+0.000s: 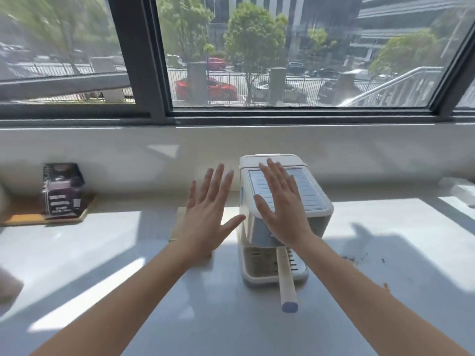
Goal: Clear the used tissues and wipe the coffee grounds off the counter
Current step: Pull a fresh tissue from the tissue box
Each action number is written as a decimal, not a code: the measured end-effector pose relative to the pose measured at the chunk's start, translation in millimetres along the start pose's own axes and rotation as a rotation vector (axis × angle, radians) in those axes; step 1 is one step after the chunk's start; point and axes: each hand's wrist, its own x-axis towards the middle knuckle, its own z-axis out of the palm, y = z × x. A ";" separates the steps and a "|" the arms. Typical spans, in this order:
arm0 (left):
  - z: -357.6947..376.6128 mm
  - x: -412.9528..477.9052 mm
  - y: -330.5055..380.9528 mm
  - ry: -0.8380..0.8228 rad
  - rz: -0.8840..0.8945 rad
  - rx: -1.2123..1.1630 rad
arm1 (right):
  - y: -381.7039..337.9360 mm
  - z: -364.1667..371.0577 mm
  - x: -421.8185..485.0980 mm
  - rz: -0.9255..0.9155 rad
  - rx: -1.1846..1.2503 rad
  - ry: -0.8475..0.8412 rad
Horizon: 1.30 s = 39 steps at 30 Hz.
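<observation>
Both my hands are stretched out flat over the white counter point(128, 265) with fingers spread and nothing in them. My left hand point(208, 214) hovers just left of a white coffee machine point(318, 214). My right hand point(282, 209) is over the machine's top. Dark coffee grounds point(354, 258) lie scattered on the counter to the right of the machine's base. A pale blurred shape point(10, 289) at the far left edge may be a tissue; I cannot tell.
The machine's wooden portafilter handle point(286, 281) sticks out toward me over its drip tray point(300, 272). A dark carton point(63, 190) stands on a wooden board point(30, 218) at the back left. A window wall runs behind the counter.
</observation>
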 end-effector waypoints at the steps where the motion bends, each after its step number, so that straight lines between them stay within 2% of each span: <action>1: 1.1 -0.3 -11.9 -0.001 -0.021 0.000 | -4.3 6.9 6.4 -0.024 -0.006 -0.005; 7: 12.9 -11.8 -84.4 -0.105 -0.115 -0.030 | -33.9 64.1 47.8 -0.101 -0.142 -0.109; 10: 24.9 -14.9 -118.6 -0.219 -0.164 -0.041 | -47.6 98.7 59.6 -0.096 -0.070 -0.182; 15: 53.8 -11.4 -159.4 -0.372 -0.305 -0.204 | -35.9 164.5 56.2 0.216 0.067 -0.517; 18: 75.3 -5.7 -171.1 -0.409 -0.363 -0.272 | -21.2 194.6 53.0 0.373 0.114 -0.585; 21: 100.0 0.6 -176.7 -0.419 -0.354 -0.262 | -10.5 217.2 52.7 0.418 0.070 -0.633; 26: 128.2 1.2 -186.8 -0.322 -0.465 -0.434 | 0.2 236.8 51.8 0.557 0.139 -0.579; 31: 133.5 -0.6 -193.3 -0.228 -0.537 -0.487 | 11.9 241.5 49.8 0.567 0.163 -0.551; 35: 125.1 4.3 -192.1 -0.104 -0.589 -0.580 | 9.1 238.4 54.5 0.589 0.264 -0.383; 39: 91.9 27.2 -191.9 0.051 -0.516 -0.712 | -5.9 222.7 75.3 0.551 0.433 -0.185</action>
